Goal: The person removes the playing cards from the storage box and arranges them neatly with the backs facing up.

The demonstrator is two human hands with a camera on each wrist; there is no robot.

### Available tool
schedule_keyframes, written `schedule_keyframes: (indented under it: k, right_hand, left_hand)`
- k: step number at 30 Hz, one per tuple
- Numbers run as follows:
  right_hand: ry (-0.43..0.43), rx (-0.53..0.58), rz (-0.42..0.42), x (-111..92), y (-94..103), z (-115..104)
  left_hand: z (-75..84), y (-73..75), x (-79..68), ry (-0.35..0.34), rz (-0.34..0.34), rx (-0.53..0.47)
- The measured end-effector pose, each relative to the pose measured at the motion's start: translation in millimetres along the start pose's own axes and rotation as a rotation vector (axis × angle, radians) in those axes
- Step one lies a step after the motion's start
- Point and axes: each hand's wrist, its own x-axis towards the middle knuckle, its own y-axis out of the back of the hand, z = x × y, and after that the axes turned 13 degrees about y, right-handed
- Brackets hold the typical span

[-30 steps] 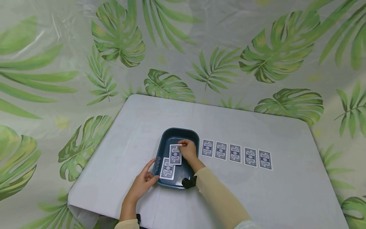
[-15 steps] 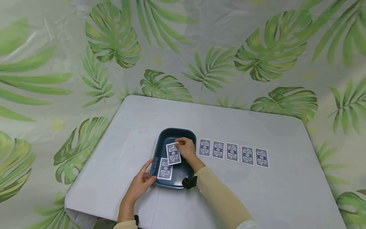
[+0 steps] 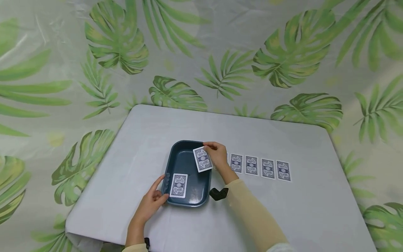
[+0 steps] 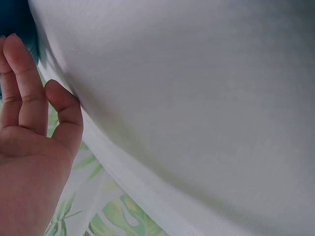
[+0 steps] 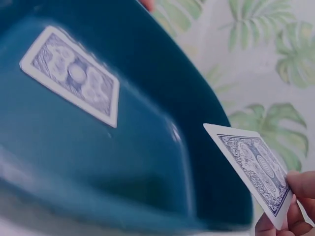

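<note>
My right hand pinches a playing card by its top right corner, over the right rim of the dark blue tray. The card's blue patterned back faces up, and in the right wrist view the playing card tilts above the tray's wall. Inside the tray, at its near left, a second playing card lies back up. My left hand rests at the tray's near left corner, thumb and forefinger spread along the rim. In the left wrist view the fingers of the left hand look relaxed.
Right of the tray, several playing cards lie back up in a row, the nearest one mostly hidden by my right hand. A white cloth covers the table. Leaf-printed sheeting hangs behind it.
My right hand has lifted the playing card off the one in the tray and carried it right and away from me, to the tray's right rim. The left hand stays at the tray.
</note>
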Motion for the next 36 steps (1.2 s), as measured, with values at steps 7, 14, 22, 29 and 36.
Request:
schedule_keyframes:
  k: [7, 14, 22, 29, 36]
  right_hand:
    - [-0.039, 0.021, 0.048, 5.2, 29.3, 9.9]
    - [-0.117, 0.036, 0.099, 4.7, 55.3, 19.1]
    - [-0.149, -0.007, 0.149, 4.4, 84.2, 35.9]
    - [-0.204, -0.059, 0.199, 4.9, 121.3, 59.3]
    - [-0.234, -0.108, 0.267, 6.5, 162.2, 78.5]
  left_hand:
    - [-0.3, 2.3, -2.6, 0.007, 0.003, -0.005]
    - [-0.7, 1.6, -2.5, 0.010, 0.007, 0.002]
    - [0.7, 0.1, -2.5, 0.009, 0.006, 0.000]
    - [2.3, -0.7, -2.9, 0.009, 0.001, -0.004]
    - [3.9, -1.8, -2.5, 0.008, -0.002, -0.011]
